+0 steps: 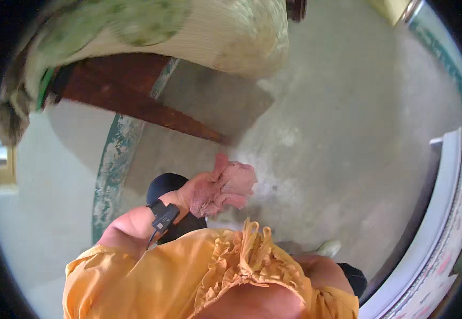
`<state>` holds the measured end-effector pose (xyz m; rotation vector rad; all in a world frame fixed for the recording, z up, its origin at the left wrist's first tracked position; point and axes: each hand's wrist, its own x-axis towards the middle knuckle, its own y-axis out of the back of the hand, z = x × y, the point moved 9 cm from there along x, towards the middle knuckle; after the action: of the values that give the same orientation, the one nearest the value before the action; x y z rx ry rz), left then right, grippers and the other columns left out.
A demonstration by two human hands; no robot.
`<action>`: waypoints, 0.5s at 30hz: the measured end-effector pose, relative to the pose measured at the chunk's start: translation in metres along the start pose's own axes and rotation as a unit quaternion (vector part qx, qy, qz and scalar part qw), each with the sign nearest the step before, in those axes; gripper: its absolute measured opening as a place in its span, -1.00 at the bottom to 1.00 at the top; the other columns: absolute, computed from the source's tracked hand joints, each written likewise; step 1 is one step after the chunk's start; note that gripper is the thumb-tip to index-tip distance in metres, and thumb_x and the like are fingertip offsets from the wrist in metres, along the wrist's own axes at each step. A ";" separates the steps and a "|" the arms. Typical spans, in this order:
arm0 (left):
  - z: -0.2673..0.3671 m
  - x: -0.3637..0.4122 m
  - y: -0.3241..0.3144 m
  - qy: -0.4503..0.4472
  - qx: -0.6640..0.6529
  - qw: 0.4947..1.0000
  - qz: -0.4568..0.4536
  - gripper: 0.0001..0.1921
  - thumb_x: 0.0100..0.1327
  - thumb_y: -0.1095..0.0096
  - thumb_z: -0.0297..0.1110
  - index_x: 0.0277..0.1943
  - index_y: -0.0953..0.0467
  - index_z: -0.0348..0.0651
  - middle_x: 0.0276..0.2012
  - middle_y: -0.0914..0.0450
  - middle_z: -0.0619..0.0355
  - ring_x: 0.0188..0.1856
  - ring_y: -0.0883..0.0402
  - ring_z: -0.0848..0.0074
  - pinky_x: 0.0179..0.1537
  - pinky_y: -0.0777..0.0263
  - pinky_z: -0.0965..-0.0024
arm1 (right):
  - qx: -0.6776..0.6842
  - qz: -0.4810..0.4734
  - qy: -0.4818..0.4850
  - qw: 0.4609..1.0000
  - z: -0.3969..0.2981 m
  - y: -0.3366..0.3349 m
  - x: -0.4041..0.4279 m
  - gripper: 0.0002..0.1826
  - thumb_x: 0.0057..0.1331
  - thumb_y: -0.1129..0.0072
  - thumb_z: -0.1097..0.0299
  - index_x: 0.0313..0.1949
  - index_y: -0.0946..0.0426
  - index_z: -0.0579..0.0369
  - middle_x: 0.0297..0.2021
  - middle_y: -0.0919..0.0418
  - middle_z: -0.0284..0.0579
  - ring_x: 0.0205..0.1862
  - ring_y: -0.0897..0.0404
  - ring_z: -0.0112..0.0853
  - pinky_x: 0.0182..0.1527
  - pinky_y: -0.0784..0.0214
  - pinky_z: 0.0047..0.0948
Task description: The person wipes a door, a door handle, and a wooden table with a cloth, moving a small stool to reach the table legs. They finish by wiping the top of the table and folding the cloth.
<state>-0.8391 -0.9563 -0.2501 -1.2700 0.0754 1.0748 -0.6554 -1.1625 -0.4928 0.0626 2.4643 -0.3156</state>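
Note:
A crumpled pink cloth (235, 181) is bunched in my left hand (199, 180), which I hold out in front of my body above the concrete floor. The cloth covers most of the fingers. A black device (165, 218) with a cable is strapped to that wrist. My right hand is out of view; only part of the right upper arm shows beside my yellow ruffled top. Beyond the cloth, a reddish-brown wooden table leg (183, 123) slants down to the floor.
A table cover (199, 36) with green patterns and a clear sheet hangs ahead. White wall (67, 151) with a peeling green band (109, 175) stands at left. A pale-edged piece of furniture (434, 215) with a patterned cover curves along the right. Grey floor (334, 131) lies between.

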 end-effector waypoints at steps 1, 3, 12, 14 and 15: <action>0.000 -0.002 -0.019 -0.003 -0.156 0.983 -0.095 -0.37 0.46 0.13 -0.09 0.52 -0.10 -0.09 0.33 -0.42 -0.11 0.14 -0.59 0.13 -0.11 -0.58 0.25 | -0.018 0.032 0.026 0.999 -0.008 0.013 0.006 -0.45 0.42 -0.08 -0.07 0.14 -0.52 0.16 0.13 -0.58 0.11 0.16 -0.54 -0.08 0.23 -0.34 -0.10; 0.003 -0.009 0.001 -0.073 -0.080 0.993 -0.046 -0.41 0.49 0.15 -0.14 0.50 -0.12 -0.12 0.35 -0.39 -0.13 0.18 -0.56 0.13 0.01 -0.55 0.21 | -0.070 0.103 0.129 0.984 -0.048 0.039 0.011 -0.46 0.42 -0.07 -0.06 0.14 -0.52 0.15 0.14 -0.58 0.11 0.18 -0.53 -0.08 0.24 -0.33 -0.09; 0.008 -0.114 -0.049 -0.206 -0.018 0.961 -0.184 -0.40 0.53 0.12 0.06 0.38 -0.21 -0.26 0.27 -0.44 -0.22 0.12 -0.58 0.06 0.12 -0.50 0.09 | -0.110 0.432 0.047 0.894 -0.141 0.285 -0.185 -0.49 0.49 0.08 0.02 0.21 -0.47 0.14 -0.04 -0.62 -0.12 -0.04 -0.58 -0.29 0.06 -0.42 -0.26; 0.025 -0.162 -0.030 -0.376 0.065 0.921 -0.079 -0.35 0.50 0.11 0.16 0.37 -0.23 -0.23 0.24 -0.46 -0.17 0.12 -0.56 0.01 0.14 -0.47 0.01 | -0.115 0.547 0.053 0.827 -0.187 0.302 -0.274 -0.50 0.46 0.06 -0.11 0.03 -0.53 0.06 -0.19 -0.57 -0.19 -0.14 -0.53 -0.43 -0.05 -0.39 -0.36; 0.032 -0.174 -0.036 -0.381 0.067 0.917 -0.097 -0.35 0.50 0.11 0.16 0.37 -0.23 -0.23 0.24 -0.46 -0.17 0.12 -0.56 0.01 0.14 -0.47 0.01 | -0.101 0.597 0.097 0.790 -0.194 0.310 -0.336 -0.51 0.46 0.03 -0.11 0.05 -0.52 0.04 -0.20 -0.56 -0.23 -0.17 -0.52 -0.47 -0.10 -0.37 -0.40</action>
<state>-0.9247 -1.0328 -0.1112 -0.6501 -0.5491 1.2968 -0.4680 -0.8041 -0.2053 1.5297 2.1128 0.5322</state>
